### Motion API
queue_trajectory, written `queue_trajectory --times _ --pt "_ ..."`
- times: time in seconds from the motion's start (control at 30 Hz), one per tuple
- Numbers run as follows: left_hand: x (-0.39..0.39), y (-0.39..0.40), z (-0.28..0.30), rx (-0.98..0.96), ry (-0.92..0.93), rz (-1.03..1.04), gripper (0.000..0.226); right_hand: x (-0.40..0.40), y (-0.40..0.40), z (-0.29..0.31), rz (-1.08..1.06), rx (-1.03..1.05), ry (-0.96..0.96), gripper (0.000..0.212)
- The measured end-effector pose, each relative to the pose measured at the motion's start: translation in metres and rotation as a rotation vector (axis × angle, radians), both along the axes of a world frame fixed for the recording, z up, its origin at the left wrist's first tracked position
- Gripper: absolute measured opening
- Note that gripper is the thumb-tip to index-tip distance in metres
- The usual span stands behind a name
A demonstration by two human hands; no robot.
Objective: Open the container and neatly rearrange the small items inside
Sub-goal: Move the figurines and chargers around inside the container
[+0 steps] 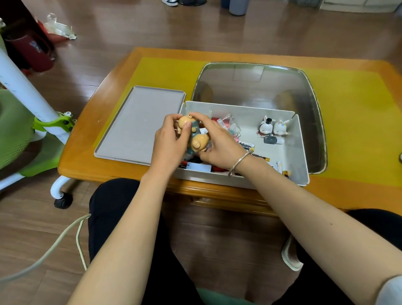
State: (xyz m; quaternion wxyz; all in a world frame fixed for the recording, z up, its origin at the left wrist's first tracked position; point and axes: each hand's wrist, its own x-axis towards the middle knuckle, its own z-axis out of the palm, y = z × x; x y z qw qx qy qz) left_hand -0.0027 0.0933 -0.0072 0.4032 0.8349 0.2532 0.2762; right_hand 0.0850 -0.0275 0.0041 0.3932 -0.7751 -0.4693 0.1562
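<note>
Home living room indicated. Low orange wooden table (91, 122) set on wood-plank floor (134, 28); yellow mat (356, 104) laid over tabletop. Green-and-white wheeled chair frame (32, 122) seen at left. Shoe (170, 2) left on floor at far edge. Household clutter kept in white container (301, 150): rabbit figurines (273, 128), batteries (247, 145).
</note>
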Motion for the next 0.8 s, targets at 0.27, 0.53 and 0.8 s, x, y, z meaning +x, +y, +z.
queue_trajectory --times 0.27,0.53,0.8 --pt "0.034 -0.04 0.011 -0.322 -0.058 -0.255 0.022 0.025 -0.048 -0.002 -0.328 0.084 -0.165 0.063" --pt "0.083 -0.027 -0.005 0.045 0.272 -0.3 0.065 0.07 -0.098 -0.017 -0.57 0.086 -0.114 0.039" --pt "0.104 -0.035 -0.015 0.367 0.454 -0.384 0.047 0.082 -0.103 -0.02 -0.568 0.122 -0.174 0.039"
